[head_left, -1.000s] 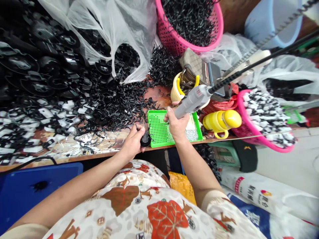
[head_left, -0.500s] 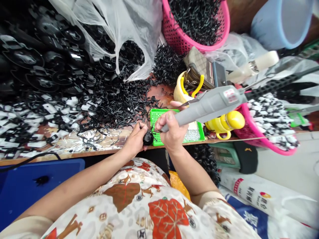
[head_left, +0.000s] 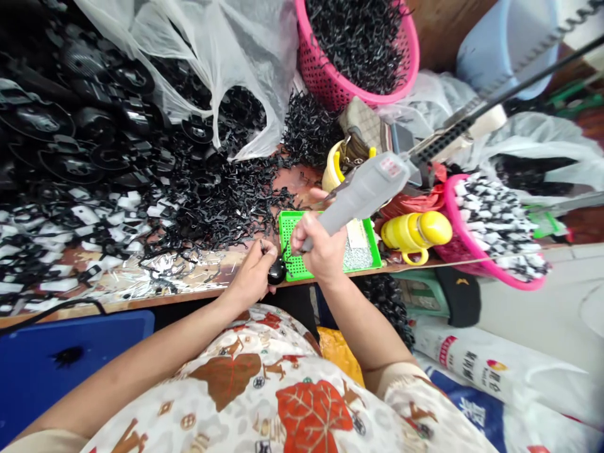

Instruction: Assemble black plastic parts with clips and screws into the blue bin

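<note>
My left hand (head_left: 252, 272) is closed at the bench edge, pinching a small rounded black plastic part (head_left: 277, 270). My right hand (head_left: 325, 250) wraps round a grey electric screwdriver (head_left: 365, 195), which slants up and right to its cord and coiled hanger. The screwdriver's tip points down and left toward the black part; whether they touch I cannot tell. Under and beside my right hand lies a green perforated tray (head_left: 306, 275). Small silvery screws (head_left: 357, 257) fill its right section.
Loose black clips (head_left: 226, 195) and black-and-white pieces (head_left: 94, 233) are heaped to the left, beside a plastic bag (head_left: 255, 75). A pink basket (head_left: 325, 69) of black clips stands behind. To the right are a yellow bottle (head_left: 418, 233) and another pink basket (head_left: 509, 274).
The screwdriver's rear end has swung left and is more upright, with the hanger now reaching to the top right. Both hands keep their hold, and the whole view has shifted slightly.
</note>
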Demonstrator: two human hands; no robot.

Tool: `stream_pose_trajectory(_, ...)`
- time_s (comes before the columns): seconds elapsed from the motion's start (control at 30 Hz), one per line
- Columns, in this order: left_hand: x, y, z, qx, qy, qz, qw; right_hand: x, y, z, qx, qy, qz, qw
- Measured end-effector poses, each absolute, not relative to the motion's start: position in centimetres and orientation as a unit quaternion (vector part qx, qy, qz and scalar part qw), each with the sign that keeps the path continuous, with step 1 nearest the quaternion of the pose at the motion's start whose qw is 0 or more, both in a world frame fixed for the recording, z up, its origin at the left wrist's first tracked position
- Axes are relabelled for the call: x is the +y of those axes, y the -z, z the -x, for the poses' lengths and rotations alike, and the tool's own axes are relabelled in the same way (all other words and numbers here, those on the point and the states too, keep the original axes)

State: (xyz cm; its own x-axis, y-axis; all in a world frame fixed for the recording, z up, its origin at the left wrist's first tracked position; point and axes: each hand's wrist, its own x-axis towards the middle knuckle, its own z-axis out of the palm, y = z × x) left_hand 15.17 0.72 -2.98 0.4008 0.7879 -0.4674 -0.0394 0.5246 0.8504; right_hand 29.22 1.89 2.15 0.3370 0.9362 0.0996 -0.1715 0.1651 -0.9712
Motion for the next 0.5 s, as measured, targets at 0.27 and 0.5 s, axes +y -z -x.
stream_pose_trajectory(0.27, 1.4, 1.6, -14.9, 0.457, -0.248, -0.335, 0.786, 3.8, 0.5, -34.9, -0.367, -0.24, 0.595, 0.674)
stream_pose_trajectory(0.5, 1.4, 1.8, -15.3, 0.466, -0.254, -0.33, 0.78, 3.7, 1.1, -34.2, -0.387, -0.243, 0.633, 0.625)
